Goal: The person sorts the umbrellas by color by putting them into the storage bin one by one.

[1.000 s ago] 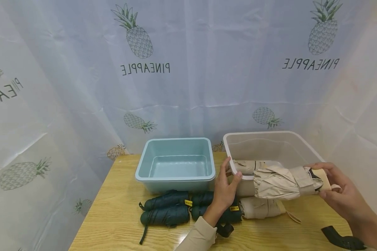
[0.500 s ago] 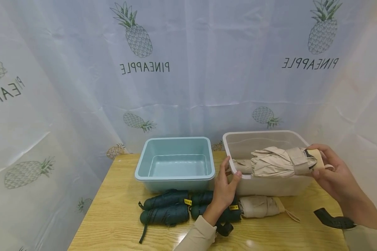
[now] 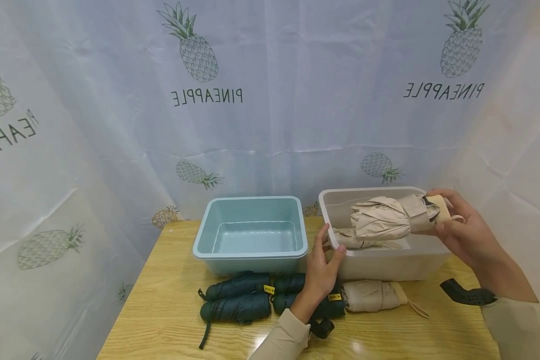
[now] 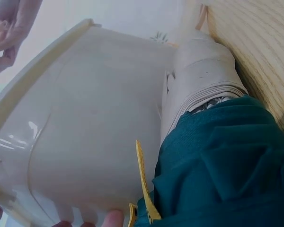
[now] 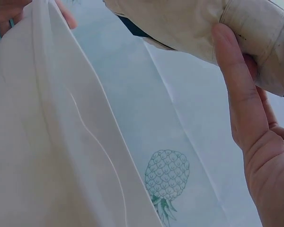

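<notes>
My right hand (image 3: 465, 227) grips a folded beige umbrella (image 3: 382, 217) by its pale handle end and holds it sideways over the white bin (image 3: 396, 269). In the right wrist view, the thumb and fingers lie along the umbrella's cloth (image 5: 255, 33). At the bin's front left corner, my left hand (image 3: 322, 265) holds the rim. A second beige umbrella (image 3: 348, 241) lies inside the bin, partly covered by the held one. In front of the bin, a third beige umbrella (image 3: 372, 296) lies on the table beside dark green folded umbrellas (image 3: 238, 308).
A light blue bin (image 3: 252, 265) stands left of the white one, with several dark green umbrellas in front. The left forearm crosses some of them. A pineapple-print curtain (image 3: 270, 125) hangs behind and beside the wooden table (image 3: 162, 300).
My right hand has carried the beige umbrella up and left, from the bin's front edge to over its inside. The left hand has stayed at the rim.
</notes>
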Tool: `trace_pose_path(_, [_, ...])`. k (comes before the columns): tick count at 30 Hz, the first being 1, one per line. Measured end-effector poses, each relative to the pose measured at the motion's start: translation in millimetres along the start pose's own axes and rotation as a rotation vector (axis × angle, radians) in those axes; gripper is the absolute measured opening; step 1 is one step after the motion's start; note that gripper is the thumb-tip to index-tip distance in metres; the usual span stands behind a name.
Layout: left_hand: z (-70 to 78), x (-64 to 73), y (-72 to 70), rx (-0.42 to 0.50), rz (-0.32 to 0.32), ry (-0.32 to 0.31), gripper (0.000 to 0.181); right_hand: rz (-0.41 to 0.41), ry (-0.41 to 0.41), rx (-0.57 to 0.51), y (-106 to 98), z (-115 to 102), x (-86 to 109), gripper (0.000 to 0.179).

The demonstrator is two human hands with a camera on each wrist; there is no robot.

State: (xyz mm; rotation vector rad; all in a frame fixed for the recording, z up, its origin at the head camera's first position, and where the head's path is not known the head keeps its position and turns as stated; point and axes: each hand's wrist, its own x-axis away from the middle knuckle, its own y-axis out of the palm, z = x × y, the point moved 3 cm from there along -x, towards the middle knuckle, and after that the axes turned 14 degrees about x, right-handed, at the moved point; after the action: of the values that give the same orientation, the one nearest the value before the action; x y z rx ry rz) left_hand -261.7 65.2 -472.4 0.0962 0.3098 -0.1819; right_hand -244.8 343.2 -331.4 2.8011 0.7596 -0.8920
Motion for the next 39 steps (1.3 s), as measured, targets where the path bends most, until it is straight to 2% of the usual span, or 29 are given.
trace_pose_path(8, [1.4,0.3,-0.7,0.000,0.010,-0.007,0.064,-0.001,0.080,0.040,-6,4,-24.3,0.059])
trace_pose_path(14, [2.2,0.6,-1.1,0.012,0.022,-0.012,0.063,-0.022,0.137,0.095,-16,15,-39.9,0.058])
trace_pose_path(20, [2.0,1.6,-0.7,0.023,0.031,-0.011,0.063,0.049,0.301,0.283,-28,32,-47.5,0.054])
trace_pose_path(24, [1.8,1.4,0.5,0.014,0.037,-0.008,0.063,0.076,0.393,0.361,-35,43,-54.3,0.052])
trace_pose_path(35, [4.1,1.0,2.4,0.019,0.027,-0.013,0.070,0.057,0.537,0.568,-38,64,-73.4,0.044])
trace_pose_path(39, [4.0,1.1,2.6,0.026,0.032,-0.016,0.070,0.044,0.593,0.599,-38,72,-76.7,0.045])
